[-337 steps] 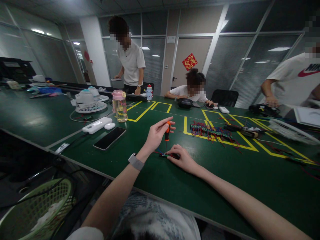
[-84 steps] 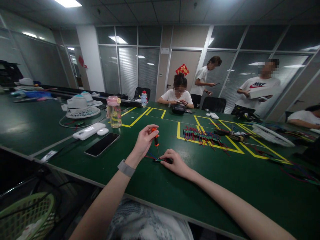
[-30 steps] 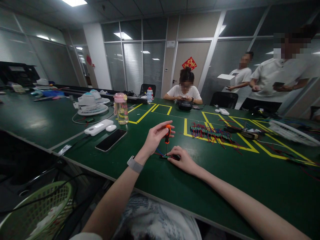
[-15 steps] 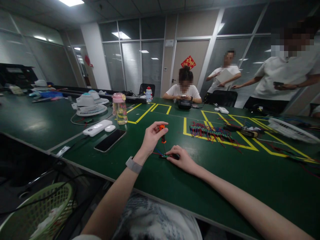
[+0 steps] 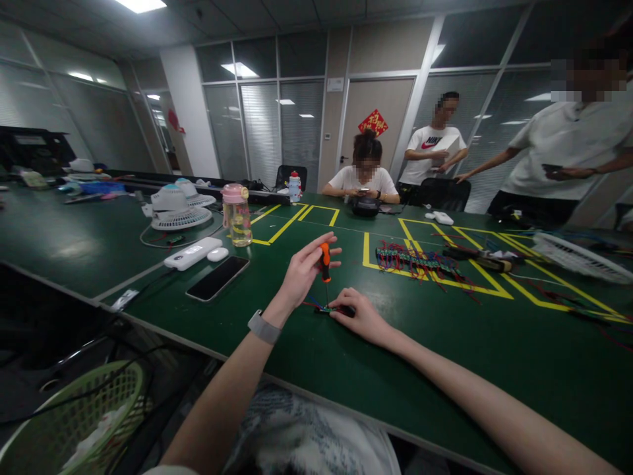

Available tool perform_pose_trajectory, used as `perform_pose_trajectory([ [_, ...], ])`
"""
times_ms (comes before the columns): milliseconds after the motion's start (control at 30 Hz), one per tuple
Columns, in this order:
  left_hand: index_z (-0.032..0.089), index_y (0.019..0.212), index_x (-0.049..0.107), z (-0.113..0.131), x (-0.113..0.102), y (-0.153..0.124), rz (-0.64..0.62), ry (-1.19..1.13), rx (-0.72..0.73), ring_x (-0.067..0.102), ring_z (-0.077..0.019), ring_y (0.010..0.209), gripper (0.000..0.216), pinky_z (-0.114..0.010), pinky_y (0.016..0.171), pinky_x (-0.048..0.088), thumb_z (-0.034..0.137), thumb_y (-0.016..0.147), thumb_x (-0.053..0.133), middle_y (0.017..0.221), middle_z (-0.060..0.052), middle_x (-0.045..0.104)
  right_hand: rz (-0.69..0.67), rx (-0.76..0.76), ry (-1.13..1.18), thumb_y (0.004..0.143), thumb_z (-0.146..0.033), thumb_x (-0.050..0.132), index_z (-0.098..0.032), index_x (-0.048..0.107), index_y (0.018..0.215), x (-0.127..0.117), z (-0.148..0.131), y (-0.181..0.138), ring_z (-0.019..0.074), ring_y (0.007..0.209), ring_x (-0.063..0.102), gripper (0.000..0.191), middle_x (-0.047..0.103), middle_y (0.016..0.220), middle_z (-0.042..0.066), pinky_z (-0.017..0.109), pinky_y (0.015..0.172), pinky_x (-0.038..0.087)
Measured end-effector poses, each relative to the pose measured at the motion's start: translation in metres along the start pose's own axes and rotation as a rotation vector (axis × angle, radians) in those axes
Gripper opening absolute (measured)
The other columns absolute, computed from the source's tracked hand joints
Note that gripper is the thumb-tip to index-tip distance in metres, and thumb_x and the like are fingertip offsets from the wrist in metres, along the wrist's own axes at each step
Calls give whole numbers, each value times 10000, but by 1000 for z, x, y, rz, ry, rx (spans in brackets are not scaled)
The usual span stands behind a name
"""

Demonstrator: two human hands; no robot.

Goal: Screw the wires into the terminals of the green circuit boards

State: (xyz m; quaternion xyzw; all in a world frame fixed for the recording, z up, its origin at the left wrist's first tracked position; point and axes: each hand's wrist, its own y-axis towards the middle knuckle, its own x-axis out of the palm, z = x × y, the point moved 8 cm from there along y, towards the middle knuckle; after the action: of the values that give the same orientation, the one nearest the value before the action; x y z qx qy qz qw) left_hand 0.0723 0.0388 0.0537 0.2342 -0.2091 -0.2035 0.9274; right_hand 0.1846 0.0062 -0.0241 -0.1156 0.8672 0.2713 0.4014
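My left hand (image 5: 302, 269) pinches the orange handle of a small screwdriver (image 5: 325, 262), held upright with its tip down on a small green circuit board (image 5: 330, 308). Red and blue wires trail from the board to the left. My right hand (image 5: 362, 315) lies on the green table (image 5: 306, 349) with its fingers pressed on the board's right end, holding it down. A grey watch sits on my left wrist.
A black phone (image 5: 217, 278), a white power bank (image 5: 192, 253), a pink-lidded bottle (image 5: 236, 214) and white fans (image 5: 174, 206) lie to the left. A heap of wired boards (image 5: 418, 259) lies inside yellow tape lines. One person sits opposite; two stand at right. A green basket (image 5: 64, 422) is at lower left.
My left fingers have shifted on the screwdriver handle, spreading out more. The standing people at the right have moved about. My right hand has stayed on the board.
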Motion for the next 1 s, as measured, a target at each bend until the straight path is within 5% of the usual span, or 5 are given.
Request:
perform_pose_trajectory([
  [167, 202, 1023, 681, 1, -7, 0, 70, 107, 38, 605, -120, 804, 284, -253, 759, 484, 245, 742, 688, 934, -31, 650, -4, -5, -4, 807, -196, 631, -183, 712, 909, 0, -1, 0, 187, 802, 520, 131, 589, 798, 51, 321, 735, 429],
  [333, 210, 1118, 646, -1, -3, 1, 15, 25, 2, 596, -175, 972, 309, -301, 831, 480, 300, 830, 578, 1167, -78, 604, 0, -10, 0, 807, -203, 632, -182, 711, 911, 0, 1, -1, 188, 802, 523, 132, 592, 800, 52, 324, 736, 434],
  [667, 209, 1153, 623, 1, -2, 0, 27, 75, 22, 587, -186, 1003, 335, -325, 865, 477, 315, 843, 559, 1168, -81, 605, 3, 5, 6, 800, -199, 643, -184, 714, 909, -1, 1, -1, 188, 807, 527, 132, 595, 812, 53, 323, 741, 440],
  [867, 204, 1079, 652, 2, -12, 1, 118, 183, 75, 600, -122, 783, 329, -254, 717, 502, 278, 758, 668, 944, -36, 639, -7, 0, 1, 804, -207, 642, -193, 713, 907, -1, 0, -1, 186, 806, 525, 125, 597, 811, 50, 327, 746, 440],
  [1000, 212, 1081, 661, 4, -9, 1, 91, 149, 67, 585, -172, 994, 280, -281, 832, 482, 293, 827, 578, 1153, -68, 607, 2, -2, 0, 806, -207, 641, -195, 713, 908, -1, 1, -1, 185, 803, 525, 125, 593, 804, 48, 324, 742, 435],
])
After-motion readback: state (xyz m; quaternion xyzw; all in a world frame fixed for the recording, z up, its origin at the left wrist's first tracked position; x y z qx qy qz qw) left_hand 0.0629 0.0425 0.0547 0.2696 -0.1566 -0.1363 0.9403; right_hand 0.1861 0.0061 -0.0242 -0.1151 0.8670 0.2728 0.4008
